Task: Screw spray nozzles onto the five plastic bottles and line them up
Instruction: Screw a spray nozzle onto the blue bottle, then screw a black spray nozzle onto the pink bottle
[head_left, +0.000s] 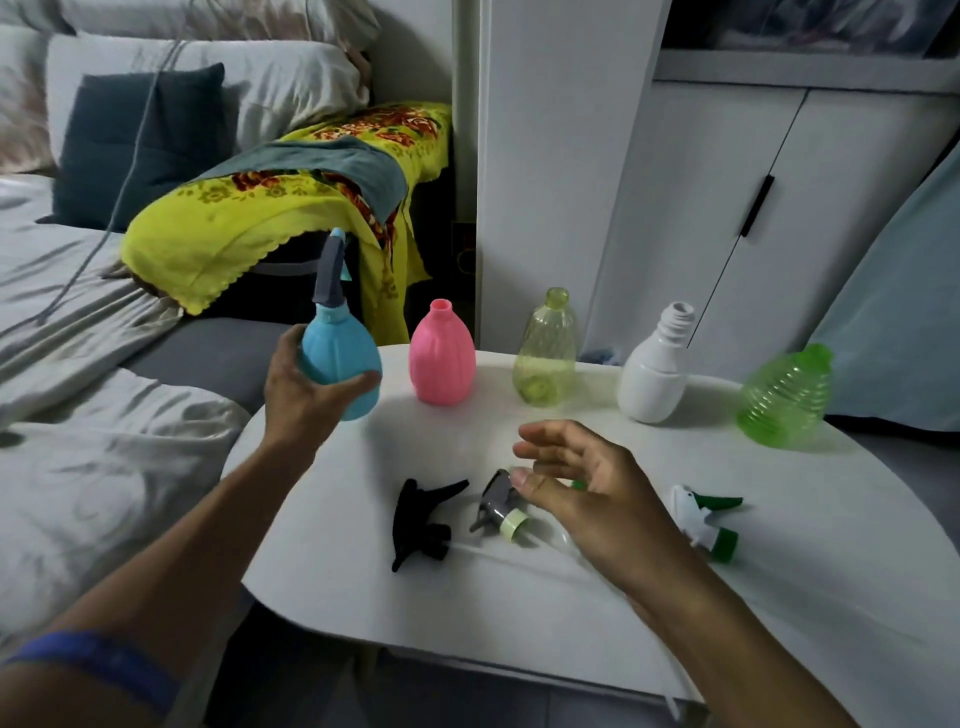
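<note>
My left hand (306, 384) has its grip closed around the blue bottle (340, 364), which already wears a grey spray nozzle (332, 270), at the far left edge of the white bench (571, 613). To the right of the blue bottle, four uncapped bottles stand in a row: pink bottle (441, 358), yellow-green bottle (545, 353), white bottle (657, 369), and a tilted, ribbed green bottle (787, 397). Nearer me than the pink bottle lie a black nozzle (421, 519), a grey nozzle with pale green collar (501, 506) and, farther right, a white-and-green nozzle (706, 519). My right hand (582, 493) hovers over the grey one, grip released, fingers spread. No brand or writing is legible on anything.
</note>
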